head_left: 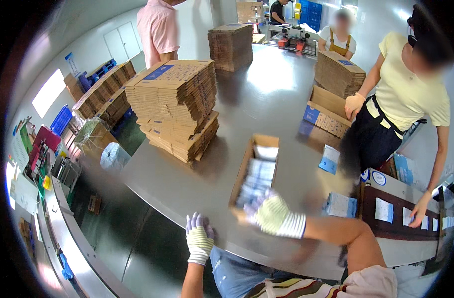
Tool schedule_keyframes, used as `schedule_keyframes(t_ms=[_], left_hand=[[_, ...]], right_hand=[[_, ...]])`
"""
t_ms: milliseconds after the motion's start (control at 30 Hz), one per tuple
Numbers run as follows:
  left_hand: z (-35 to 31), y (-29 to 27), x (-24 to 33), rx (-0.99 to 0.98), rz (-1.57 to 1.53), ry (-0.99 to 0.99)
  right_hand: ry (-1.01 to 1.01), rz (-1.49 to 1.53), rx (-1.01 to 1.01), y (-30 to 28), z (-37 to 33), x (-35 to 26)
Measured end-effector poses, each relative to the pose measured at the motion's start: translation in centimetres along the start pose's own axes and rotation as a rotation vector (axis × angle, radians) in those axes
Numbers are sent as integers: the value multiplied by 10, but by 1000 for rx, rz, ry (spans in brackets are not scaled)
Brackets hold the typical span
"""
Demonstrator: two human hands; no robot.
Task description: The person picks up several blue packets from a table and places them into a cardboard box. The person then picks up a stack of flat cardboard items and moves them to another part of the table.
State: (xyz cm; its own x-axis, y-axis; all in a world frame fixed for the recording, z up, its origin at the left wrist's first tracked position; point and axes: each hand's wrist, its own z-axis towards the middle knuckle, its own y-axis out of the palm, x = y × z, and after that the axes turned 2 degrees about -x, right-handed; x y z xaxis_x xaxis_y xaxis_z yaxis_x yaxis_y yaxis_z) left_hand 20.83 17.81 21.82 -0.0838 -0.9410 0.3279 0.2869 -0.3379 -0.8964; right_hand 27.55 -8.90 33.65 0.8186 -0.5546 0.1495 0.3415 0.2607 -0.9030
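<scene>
An open cardboard box [235, 185] stands on the steel table in front of me, holding a row of white-and-blue packets [260, 174]. At its near end my right hand [274, 213], in a striped knit glove, reaches over the rim onto the packets. Blur hides whether those fingers grip one. My left hand [199, 236], gloved alike, rests at the table's front edge with fingers stretched out and nothing in it. To the right of the box lie a loose packet [329, 159] and a small group of packets [340, 204].
Stacks of flattened cartons [172, 94] rise at the left of the steel table [242, 109]. A co-worker [411, 84] at right touches another open box [328, 110] and reaches to packets on a dark conveyor belt [371, 213]. Other people stand farther back.
</scene>
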Motion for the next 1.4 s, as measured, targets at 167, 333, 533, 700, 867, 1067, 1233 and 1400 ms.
schedule_keyframes(t_ms=[167,333,533,700,867,1067,1233,1400], left_hand=[[35,26,12,-136,45,-62],[97,45,-13,-77,101,-156],[168,60,-28,9,77,-289],[207,76,-37,126,3,-416],[242,86,-34,224,-77,-488],[243,90,-30,405,-196,-596],[181,73,-48,481,-214,-593],[84,41,-49,292,-60,-613]], right_hand=[[526,-796,8,83,62,216],[684,108,-130,138,118,205],[671,323,117,270,128,173],[947,237,108,307,186,206],[1299,2023,702,346,240,248],[1197,2171,723,375,206,243],[1113,2114,615,355,170,157],[1280,2379,493,305,167,67]])
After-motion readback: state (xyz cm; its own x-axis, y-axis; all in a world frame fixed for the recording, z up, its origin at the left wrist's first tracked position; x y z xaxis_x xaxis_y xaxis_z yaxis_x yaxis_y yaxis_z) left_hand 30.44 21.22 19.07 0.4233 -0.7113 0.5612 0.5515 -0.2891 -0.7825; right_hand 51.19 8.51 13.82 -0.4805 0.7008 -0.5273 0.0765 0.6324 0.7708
